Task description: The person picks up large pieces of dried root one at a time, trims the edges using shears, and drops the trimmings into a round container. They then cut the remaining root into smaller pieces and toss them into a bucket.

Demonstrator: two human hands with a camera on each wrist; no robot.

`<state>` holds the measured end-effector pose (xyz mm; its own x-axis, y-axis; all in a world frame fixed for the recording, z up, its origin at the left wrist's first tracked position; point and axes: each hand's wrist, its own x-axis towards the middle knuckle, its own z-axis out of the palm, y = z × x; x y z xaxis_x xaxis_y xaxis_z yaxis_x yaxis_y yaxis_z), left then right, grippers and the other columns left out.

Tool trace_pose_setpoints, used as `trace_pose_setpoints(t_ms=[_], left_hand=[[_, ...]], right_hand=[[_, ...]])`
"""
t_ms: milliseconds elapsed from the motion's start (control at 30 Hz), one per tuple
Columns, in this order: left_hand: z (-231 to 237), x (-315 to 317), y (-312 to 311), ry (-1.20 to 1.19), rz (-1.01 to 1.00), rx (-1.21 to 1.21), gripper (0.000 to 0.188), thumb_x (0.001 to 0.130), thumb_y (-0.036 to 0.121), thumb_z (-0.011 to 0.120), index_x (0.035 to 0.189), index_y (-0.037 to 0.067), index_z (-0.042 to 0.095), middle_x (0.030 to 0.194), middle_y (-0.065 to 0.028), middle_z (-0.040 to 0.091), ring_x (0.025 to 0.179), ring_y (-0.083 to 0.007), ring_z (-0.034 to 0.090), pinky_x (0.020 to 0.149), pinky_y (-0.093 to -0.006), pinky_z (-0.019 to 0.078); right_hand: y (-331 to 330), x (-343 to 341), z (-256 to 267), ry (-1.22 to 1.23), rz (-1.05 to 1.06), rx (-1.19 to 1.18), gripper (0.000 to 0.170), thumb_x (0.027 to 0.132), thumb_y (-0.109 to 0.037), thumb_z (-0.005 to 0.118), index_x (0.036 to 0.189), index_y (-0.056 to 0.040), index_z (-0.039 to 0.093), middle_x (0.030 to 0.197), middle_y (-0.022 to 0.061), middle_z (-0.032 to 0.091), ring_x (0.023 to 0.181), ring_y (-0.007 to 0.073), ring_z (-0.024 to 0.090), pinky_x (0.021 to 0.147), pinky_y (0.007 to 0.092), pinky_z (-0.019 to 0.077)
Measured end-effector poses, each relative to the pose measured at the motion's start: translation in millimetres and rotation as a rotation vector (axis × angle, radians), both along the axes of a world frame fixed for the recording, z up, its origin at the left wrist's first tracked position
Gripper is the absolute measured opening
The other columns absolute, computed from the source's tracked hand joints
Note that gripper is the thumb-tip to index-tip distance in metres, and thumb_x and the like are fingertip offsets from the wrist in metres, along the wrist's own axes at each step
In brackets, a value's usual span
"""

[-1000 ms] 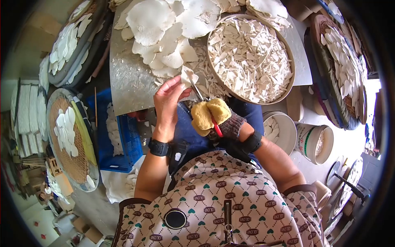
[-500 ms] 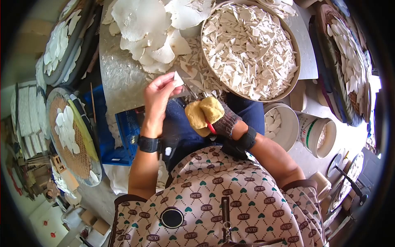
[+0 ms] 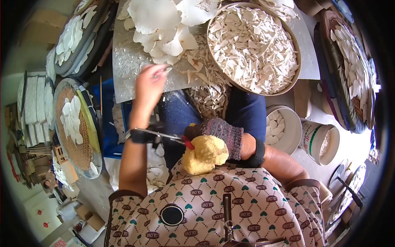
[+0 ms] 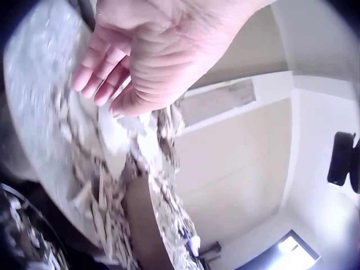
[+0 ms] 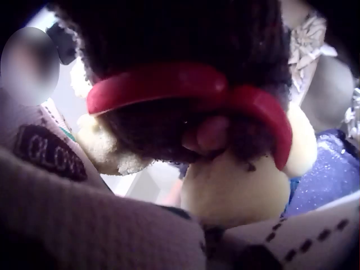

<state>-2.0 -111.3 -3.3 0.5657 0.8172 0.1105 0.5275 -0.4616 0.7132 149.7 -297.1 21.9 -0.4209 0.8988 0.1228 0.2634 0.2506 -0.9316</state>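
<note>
The bare left hand (image 3: pixel 149 88) is blurred over the table's near edge, a small pale sliver (image 3: pixel 168 70) at its fingertips. In the left wrist view the left hand (image 4: pixel 160 56) has bent fingers above white pieces (image 4: pixel 115 138); whether it pinches one is unclear. The right hand (image 3: pixel 218 133), in a dark knitted glove, grips scissors (image 3: pixel 158 133) low at the lap, blades pointing left near the left wrist. Yellow foam (image 3: pixel 205 154) pads the grip. In the right wrist view the red handle loops (image 5: pixel 157 87) lie around the gloved fingers (image 5: pixel 205 135).
A round tray (image 3: pixel 299 61) full of white chips stands on the metal table (image 3: pixel 127 76), beside stacked large white pieces (image 3: pixel 154 16). More chips lie between the legs. Buckets (image 3: pixel 294 136) stand right, a blue crate (image 3: pixel 109 142) left; round racks (image 3: pixel 61 152) hold pieces on both sides.
The right hand has drawn back to the lap with the scissors, which have swung to point left. The left hand has moved slightly up and left; the triangular piece it held is no longer clearly visible.
</note>
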Motion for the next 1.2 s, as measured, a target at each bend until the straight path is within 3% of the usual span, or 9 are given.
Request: trace_pose_setpoints(t_ms=[167, 300, 400, 567, 700, 800, 933, 1133, 1200], left_hand=[[-43, 68, -23, 0.225, -0.099, 0.42, 0.028, 0.073, 0.003, 0.059, 0.1, 0.007, 0.06, 0.091, -0.0115, 0.056, 0.085, -0.0262, 0.057, 0.073, -0.0366, 0.0484], [-43, 65, -23, 0.242, -0.149, 0.454, 0.024, 0.072, 0.0, 0.056, 0.094, 0.006, 0.061, 0.088, -0.0128, 0.055, 0.083, -0.0286, 0.057, 0.069, -0.0362, 0.0466], [-39, 54, -41, 0.244, -0.216, 0.141, 0.016, 0.073, 0.002, 0.058, 0.088, 0.005, 0.061, 0.079, -0.0119, 0.057, 0.074, -0.0305, 0.058, 0.066, -0.0372, 0.0481], [-33, 43, -74, 0.12, -0.152, 0.255, 0.007, 0.075, 0.014, 0.065, 0.076, 0.007, 0.064, 0.074, -0.0079, 0.058, 0.066, -0.0261, 0.058, 0.057, -0.034, 0.0453], [-38, 32, -74, 0.007, -0.004, -0.411, 0.016, 0.078, 0.016, 0.066, 0.085, 0.003, 0.064, 0.083, -0.0122, 0.065, 0.067, -0.0144, 0.063, 0.056, -0.0286, 0.0462], [-32, 25, -66, -0.028, -0.068, -0.335, 0.022, 0.076, 0.017, 0.067, 0.093, 0.002, 0.063, 0.088, -0.0129, 0.065, 0.071, -0.0142, 0.062, 0.059, -0.0286, 0.048], [-34, 20, -15, 0.03, 0.036, 0.378, 0.039, 0.077, 0.01, 0.063, 0.114, 0.001, 0.052, 0.117, -0.0149, 0.051, 0.104, -0.0275, 0.052, 0.09, -0.0342, 0.0418], [-66, 22, -67, 0.173, -0.19, 0.305, 0.038, 0.082, 0.009, 0.053, 0.118, 0.001, 0.047, 0.13, -0.0212, 0.039, 0.122, -0.0381, 0.035, 0.101, -0.042, 0.0309], [-42, 29, -88, 0.119, -0.341, 0.281, 0.032, 0.082, 0.009, 0.054, 0.113, 0.001, 0.052, 0.121, -0.0197, 0.048, 0.117, -0.0361, 0.041, 0.098, -0.0407, 0.0348]], right_hand=[[-20, 8, 13, -0.046, -0.004, 0.04, 0.038, 0.063, -0.023, 0.066, 0.095, -0.0059, 0.055, 0.073, 0.0162, 0.058, 0.071, 0.036, 0.057, 0.06, 0.0396, 0.046], [-35, 8, 6, -0.063, -0.063, 0.124, 0.028, 0.071, -0.021, 0.062, 0.096, -0.008, 0.056, 0.066, 0.0159, 0.056, 0.064, 0.0339, 0.058, 0.054, 0.0377, 0.0452], [-39, 8, 13, -0.105, -0.03, 0.083, 0.037, 0.067, -0.025, 0.064, 0.097, -0.006, 0.054, 0.071, 0.0154, 0.057, 0.068, 0.0353, 0.057, 0.057, 0.04, 0.0453], [-41, 5, 9, -0.047, -0.011, 0.135, 0.041, 0.065, -0.026, 0.064, 0.099, -0.0049, 0.053, 0.075, 0.0158, 0.058, 0.071, 0.0358, 0.057, 0.06, 0.0411, 0.0453], [-42, 5, 1, 0.044, -0.034, 0.177, 0.041, 0.064, -0.025, 0.064, 0.098, -0.0042, 0.053, 0.076, 0.0165, 0.058, 0.072, 0.0362, 0.057, 0.061, 0.0414, 0.0454], [-39, 5, 3, 0.007, -0.027, 0.134, 0.041, 0.064, -0.026, 0.064, 0.098, -0.0038, 0.054, 0.077, 0.0168, 0.058, 0.073, 0.0365, 0.057, 0.061, 0.0414, 0.0458], [-33, 2, 4, -0.046, 0.007, 0.042, 0.042, 0.064, -0.027, 0.065, 0.098, -0.0046, 0.054, 0.077, 0.0169, 0.058, 0.074, 0.0362, 0.057, 0.061, 0.041, 0.0464], [-32, 6, -2, 0.038, -0.012, 0.111, 0.048, 0.062, -0.029, 0.067, 0.103, -0.0059, 0.054, 0.081, 0.0165, 0.059, 0.075, 0.0357, 0.058, 0.062, 0.0398, 0.0471], [-30, 11, 1, 0.152, -0.043, 0.177, 0.051, 0.062, -0.028, 0.068, 0.105, -0.0059, 0.054, 0.083, 0.0165, 0.059, 0.075, 0.0357, 0.058, 0.063, 0.0396, 0.0472]])
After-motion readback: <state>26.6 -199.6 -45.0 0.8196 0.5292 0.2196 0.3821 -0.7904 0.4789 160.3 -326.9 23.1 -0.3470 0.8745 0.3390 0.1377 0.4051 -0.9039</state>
